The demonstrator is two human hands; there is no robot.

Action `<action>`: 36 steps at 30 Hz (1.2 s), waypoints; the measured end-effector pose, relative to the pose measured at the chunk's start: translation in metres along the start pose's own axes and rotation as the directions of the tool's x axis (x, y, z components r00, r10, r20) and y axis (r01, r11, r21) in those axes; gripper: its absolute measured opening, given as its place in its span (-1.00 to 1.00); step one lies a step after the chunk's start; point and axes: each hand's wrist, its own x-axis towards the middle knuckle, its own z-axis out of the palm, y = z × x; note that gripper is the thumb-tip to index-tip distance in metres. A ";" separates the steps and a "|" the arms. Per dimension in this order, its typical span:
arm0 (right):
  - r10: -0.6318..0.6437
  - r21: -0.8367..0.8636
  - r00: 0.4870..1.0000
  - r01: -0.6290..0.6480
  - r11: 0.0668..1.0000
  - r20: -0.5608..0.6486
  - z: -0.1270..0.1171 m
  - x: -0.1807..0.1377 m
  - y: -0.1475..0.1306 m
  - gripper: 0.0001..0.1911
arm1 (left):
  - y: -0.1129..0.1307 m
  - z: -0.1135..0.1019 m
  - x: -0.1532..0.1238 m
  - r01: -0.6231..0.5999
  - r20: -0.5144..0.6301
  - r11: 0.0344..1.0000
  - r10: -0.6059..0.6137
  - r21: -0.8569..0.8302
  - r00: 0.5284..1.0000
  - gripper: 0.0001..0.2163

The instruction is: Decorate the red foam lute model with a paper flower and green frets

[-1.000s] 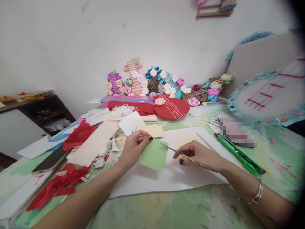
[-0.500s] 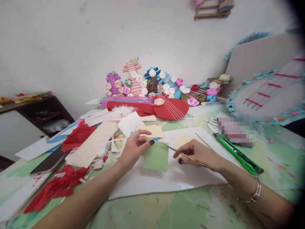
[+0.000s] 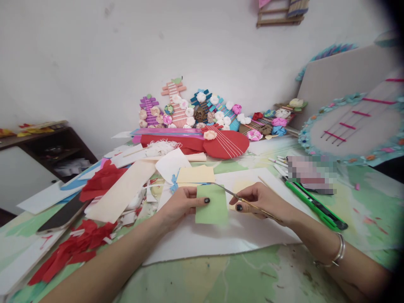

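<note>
A square of green paper [image 3: 213,210] is pinched along its left side by my left hand [image 3: 181,206], thumb in front and fingers behind. My right hand [image 3: 260,200] is closed around a pair of scissors [image 3: 235,195]. Their blades point left and lie at the upper right part of the green paper; whether they touch it I cannot tell. Beneath both hands lies a large white sheet [image 3: 186,244]. Just behind the green paper is a cream paper piece [image 3: 195,174] with some blue paper [image 3: 174,184] at its left edge.
Red paper scraps [image 3: 75,248], a beige strip [image 3: 121,191] and a phone [image 3: 59,216] lie to the left. A green box cutter [image 3: 315,204] lies right. Behind stand a red paper lute [image 3: 227,144] and several flower-decorated paper instruments [image 3: 175,101].
My left hand has closed more firmly on the green paper, its fingers now tucked behind. The paper has shifted slightly right and turned more upright. The scissors have hardly moved.
</note>
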 end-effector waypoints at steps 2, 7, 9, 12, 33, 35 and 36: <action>0.002 0.001 1.000 -0.002 1.000 0.009 0.000 0.000 0.000 -0.53 | 0.000 0.000 0.001 -0.050 -0.022 0.999 0.050 -0.013 0.999 -0.71; -0.014 0.011 0.999 0.014 1.000 0.031 0.003 -0.001 -0.002 -0.54 | 0.002 0.003 -0.001 -0.151 -0.077 0.988 0.154 0.036 0.985 -0.73; -0.024 0.005 0.999 0.024 1.000 0.030 0.005 -0.002 -0.002 -0.55 | 0.002 0.004 -0.002 -0.155 -0.086 0.986 0.161 0.068 0.983 -0.74; -0.051 -0.014 0.999 0.051 0.999 0.019 0.006 -0.001 -0.002 -0.55 | 0.003 0.005 -0.003 -0.156 -0.127 0.981 0.171 0.118 0.977 -0.73; -0.072 -0.034 0.996 0.074 0.997 0.055 0.005 0.000 0.001 -0.57 | 0.004 0.004 -0.004 -0.131 -0.158 0.970 0.164 0.205 0.974 -0.79; -0.069 -0.048 0.997 0.071 0.996 0.041 0.003 -0.001 0.000 -0.54 | 0.004 0.004 -0.004 -0.132 -0.170 0.972 0.166 0.196 0.971 -0.78; -0.065 -0.055 0.998 0.066 0.996 0.027 0.001 -0.001 -0.001 -0.52 | 0.004 0.004 -0.004 -0.133 -0.175 0.973 0.167 0.189 0.970 -0.77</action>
